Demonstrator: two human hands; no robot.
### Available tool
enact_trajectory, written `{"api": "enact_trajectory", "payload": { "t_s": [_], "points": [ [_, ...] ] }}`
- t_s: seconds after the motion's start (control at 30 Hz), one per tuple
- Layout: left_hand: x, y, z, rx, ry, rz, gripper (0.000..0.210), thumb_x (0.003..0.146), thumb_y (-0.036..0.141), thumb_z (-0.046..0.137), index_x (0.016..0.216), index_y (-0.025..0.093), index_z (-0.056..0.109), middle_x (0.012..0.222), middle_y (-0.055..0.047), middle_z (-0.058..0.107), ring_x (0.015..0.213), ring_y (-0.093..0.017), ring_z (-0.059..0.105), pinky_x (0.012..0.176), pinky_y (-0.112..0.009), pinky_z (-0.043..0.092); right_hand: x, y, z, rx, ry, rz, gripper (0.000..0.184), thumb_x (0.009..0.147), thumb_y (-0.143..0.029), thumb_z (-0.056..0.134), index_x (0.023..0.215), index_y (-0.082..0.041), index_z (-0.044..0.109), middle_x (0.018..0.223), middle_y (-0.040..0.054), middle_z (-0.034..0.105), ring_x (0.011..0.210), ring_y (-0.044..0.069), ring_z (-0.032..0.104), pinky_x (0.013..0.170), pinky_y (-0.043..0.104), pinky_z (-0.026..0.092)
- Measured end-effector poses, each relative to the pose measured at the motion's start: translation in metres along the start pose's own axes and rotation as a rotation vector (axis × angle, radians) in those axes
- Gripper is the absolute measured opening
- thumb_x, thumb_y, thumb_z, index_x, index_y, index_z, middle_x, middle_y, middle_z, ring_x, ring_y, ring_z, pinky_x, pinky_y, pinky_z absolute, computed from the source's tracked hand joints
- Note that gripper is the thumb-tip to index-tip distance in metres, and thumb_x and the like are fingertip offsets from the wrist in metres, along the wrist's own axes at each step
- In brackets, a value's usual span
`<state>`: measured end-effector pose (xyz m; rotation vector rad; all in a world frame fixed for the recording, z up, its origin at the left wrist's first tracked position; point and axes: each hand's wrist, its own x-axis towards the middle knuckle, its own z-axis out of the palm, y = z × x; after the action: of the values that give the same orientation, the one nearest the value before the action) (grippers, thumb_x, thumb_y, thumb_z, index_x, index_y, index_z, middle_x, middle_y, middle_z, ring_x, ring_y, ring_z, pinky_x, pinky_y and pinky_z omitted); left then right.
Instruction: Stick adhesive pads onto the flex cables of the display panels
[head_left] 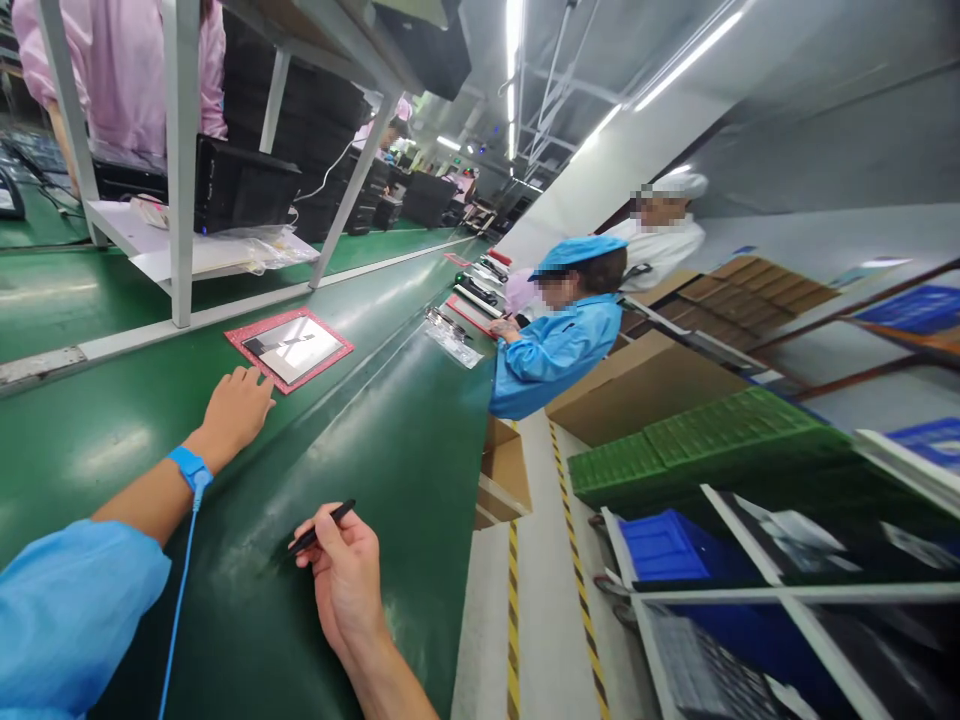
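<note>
My left hand (238, 408) reaches over the green bench, palm down with its fingers spread. A blue wrist strap (190, 468) with a coiled-looking cord is around that wrist. Just beyond the fingertips lies a flat glossy panel (304, 350) on a pink bubble-wrap sheet (335, 352). Whether the fingers touch the sheet's near corner I cannot tell. Closer to me, my right hand (346, 575) is closed around a slim black pen-like tool (321, 528), held slantwise above the bench.
A grey metal shelf frame (180, 160) stands at the left with a dark monitor (244, 185). Farther along the green bench (375, 450), a co-worker in blue (562, 345) handles items beside a clear plastic bag (452, 338). A wheeled rack (780, 595) with blue bins stands right of the aisle.
</note>
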<state>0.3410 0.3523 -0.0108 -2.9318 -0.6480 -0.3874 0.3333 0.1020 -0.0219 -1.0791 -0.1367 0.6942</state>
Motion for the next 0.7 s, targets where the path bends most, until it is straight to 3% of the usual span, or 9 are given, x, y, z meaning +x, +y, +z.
{"api": "enact_trajectory", "payload": {
  "t_s": [0.13,0.23,0.37,0.5,0.7],
  "points": [
    [0.019,-0.001,0.017,-0.023,0.003,-0.004,0.025,0.108,0.029,0.057,0.121,0.014,0.072,0.121,-0.018,0.066,0.112,-0.033,0.06,0.087,-0.041,0.045,0.0,0.002,0.002,0.005,-0.001,0.002,0.055,0.068,-0.059,0.101,0.078,-0.018,0.066,0.071,0.0044,0.071,0.056,0.013,0.063,0.05,0.02,0.05],
    [0.024,-0.007,0.019,-0.017,-0.001,-0.015,0.026,0.109,0.031,0.056,0.115,0.014,0.074,0.118,-0.017,0.067,0.109,-0.033,0.062,0.086,-0.041,0.044,0.0,0.001,0.004,0.032,0.0,0.02,0.057,0.066,-0.061,0.102,0.078,-0.018,0.066,0.071,0.0047,0.071,0.057,0.014,0.063,0.05,0.021,0.05],
    [0.021,-0.015,0.013,0.019,0.008,0.045,0.026,0.109,0.028,0.053,0.119,0.014,0.073,0.121,-0.016,0.066,0.113,-0.033,0.061,0.09,-0.043,0.045,0.0,-0.002,0.008,0.07,0.006,0.03,0.058,0.063,-0.061,0.102,0.077,-0.018,0.066,0.07,0.0044,0.071,0.055,0.013,0.062,0.049,0.021,0.05],
    [0.021,-0.022,0.005,0.064,-0.037,0.21,0.024,0.106,0.015,0.056,0.124,0.017,0.072,0.123,-0.012,0.068,0.117,-0.03,0.062,0.097,-0.045,0.048,0.003,-0.002,0.012,0.108,0.007,0.026,0.059,0.062,-0.063,0.102,0.078,-0.018,0.066,0.07,0.0047,0.071,0.055,0.014,0.062,0.049,0.022,0.05],
    [0.026,-0.025,-0.007,0.174,-0.102,0.357,0.011,0.105,0.018,0.064,0.11,0.012,0.071,0.11,-0.009,0.07,0.11,-0.026,0.066,0.103,-0.046,0.054,0.014,-0.003,0.015,0.18,0.052,-0.002,0.063,0.057,-0.064,0.102,0.079,-0.017,0.067,0.07,0.0065,0.072,0.054,0.015,0.064,0.047,0.021,0.049]
  ]
}}
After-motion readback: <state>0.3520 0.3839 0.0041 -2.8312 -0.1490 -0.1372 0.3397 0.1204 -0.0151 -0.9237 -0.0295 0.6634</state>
